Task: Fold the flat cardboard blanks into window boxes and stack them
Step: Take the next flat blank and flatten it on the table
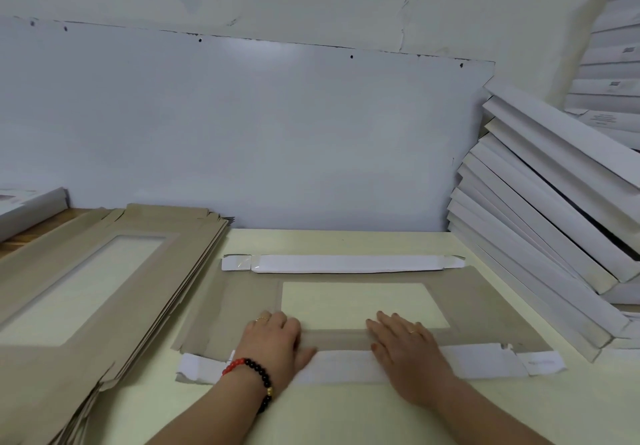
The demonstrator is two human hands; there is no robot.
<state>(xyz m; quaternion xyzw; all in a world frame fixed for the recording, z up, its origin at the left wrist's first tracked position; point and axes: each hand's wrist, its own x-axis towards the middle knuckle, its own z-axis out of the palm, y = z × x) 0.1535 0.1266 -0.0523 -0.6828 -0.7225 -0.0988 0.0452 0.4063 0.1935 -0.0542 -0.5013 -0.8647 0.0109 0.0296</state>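
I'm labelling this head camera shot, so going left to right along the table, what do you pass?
Stack of flat blanks → left hand → right hand, both pressing the blank being folded → leaning stack of finished boxes.

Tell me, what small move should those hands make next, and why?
Probably slide both hands apart along the near flap to sharpen its crease: the left hand and right hand press flat at its middle, and the blank lies otherwise unfolded.
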